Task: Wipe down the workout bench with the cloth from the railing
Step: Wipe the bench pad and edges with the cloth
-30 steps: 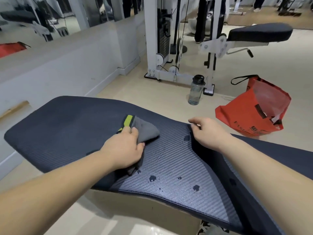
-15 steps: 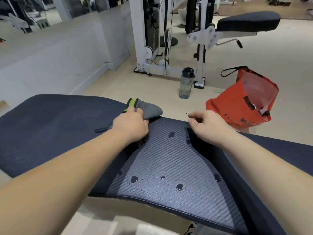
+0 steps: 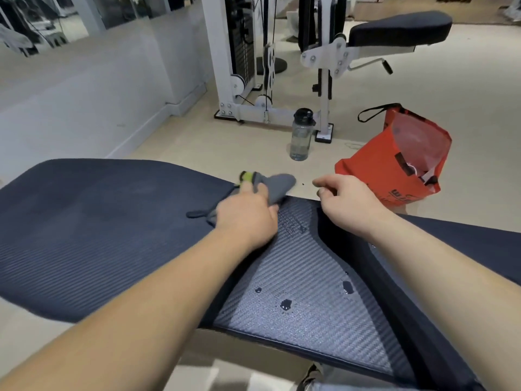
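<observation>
Two hands over the dark counter (image 3: 98, 235). Left hand (image 3: 248, 218): fingers curled round the grey cloth (image 3: 279, 183), pressing it down at the far edge. Right hand (image 3: 346, 204) just beside, fingers loosely bent, holding nothing. Nearer than both: water drops (image 3: 286, 304).

Clear water bottle (image 3: 301, 136) with black cap upright on floor, just beside white cable machine (image 3: 225, 57) base. Red bag (image 3: 394, 162) on floor right of bottle. Padded seat (image 3: 400, 28) behind.
</observation>
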A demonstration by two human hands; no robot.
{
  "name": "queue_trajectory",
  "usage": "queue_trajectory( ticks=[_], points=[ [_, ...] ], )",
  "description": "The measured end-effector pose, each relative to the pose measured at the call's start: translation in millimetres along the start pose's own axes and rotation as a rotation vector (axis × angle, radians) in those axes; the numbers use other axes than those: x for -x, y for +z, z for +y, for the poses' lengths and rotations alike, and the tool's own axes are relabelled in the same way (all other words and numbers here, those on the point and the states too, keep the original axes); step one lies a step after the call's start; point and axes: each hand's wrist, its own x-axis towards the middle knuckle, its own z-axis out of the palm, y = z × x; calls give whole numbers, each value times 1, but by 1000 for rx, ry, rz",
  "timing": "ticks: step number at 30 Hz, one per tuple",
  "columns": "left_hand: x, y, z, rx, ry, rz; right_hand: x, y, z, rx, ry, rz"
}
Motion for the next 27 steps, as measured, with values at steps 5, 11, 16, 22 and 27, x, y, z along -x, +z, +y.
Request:
queue_trajectory(
  ticks=[5,11,16,22,27],
  points=[
    [52,4,-6,-13,544,34,3,7,-14,21,-18,2],
    [23,-3,-67,56,6,40,13,24,-32,94,-97,-129],
    [58,0,-89,71,259,3,12,41,-50,165,-185,-162],
    [60,-6,-149,46,-226,53,19,54,-70,337,-283,-254],
    [137,2,-129,18,73,39,23,55,-79,403,-313,-252]
  ],
)
